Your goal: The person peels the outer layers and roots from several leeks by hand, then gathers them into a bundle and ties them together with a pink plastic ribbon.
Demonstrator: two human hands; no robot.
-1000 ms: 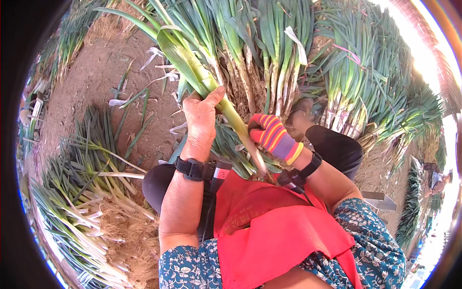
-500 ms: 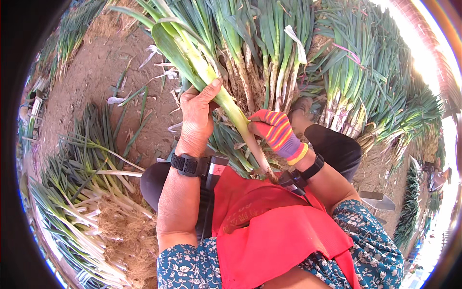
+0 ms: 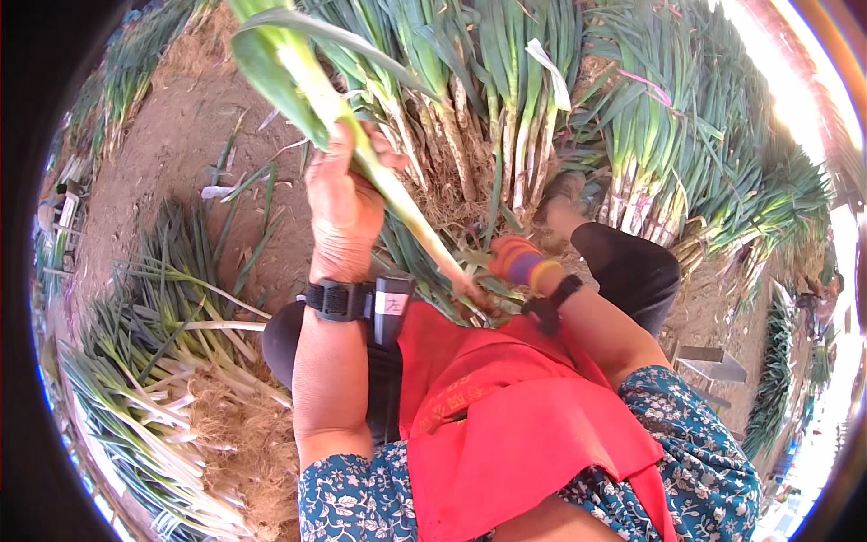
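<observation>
At the near edge of the ground, below everything else, a red apron (image 3: 533, 452) covers the person's front between the sleeves of a blue-green floral top (image 3: 691, 452). Faint gold lettering runs across the apron's upper part, partly lost in folds. The left forearm wears a black wristband (image 3: 339, 300); just beside it sits a dark box (image 3: 392, 307) whose white label carries one dark mark. The right forearm wears a black wristband too, with a blurred dark piece (image 3: 542, 316) near it.

Above the lap, the left grip (image 3: 350, 190), bare, closes around the stalk of one thick leek (image 3: 390, 188). The leek slants through the air, its leafy top toward the ground's far left corner and its root end low, over the apron's upper border. The right grip (image 3: 522, 264), in a glove striped orange, yellow and purple, is just right of that root end; blur makes it impossible to tell whether its fingers are spread or pinching anything.

By the ground's left edge, a pile of leeks (image 3: 172, 361) lies with tangled tan roots (image 3: 237, 443) facing the person. Toward the right edge rests a grey metal piece (image 3: 713, 363).

Farther off, along the ground's far edge, bunches of leeks (image 3: 519, 108) stand packed, a white strip (image 3: 549, 72) among them; to their right, more bunches (image 3: 686, 135) show a pink tie (image 3: 645, 86).
</observation>
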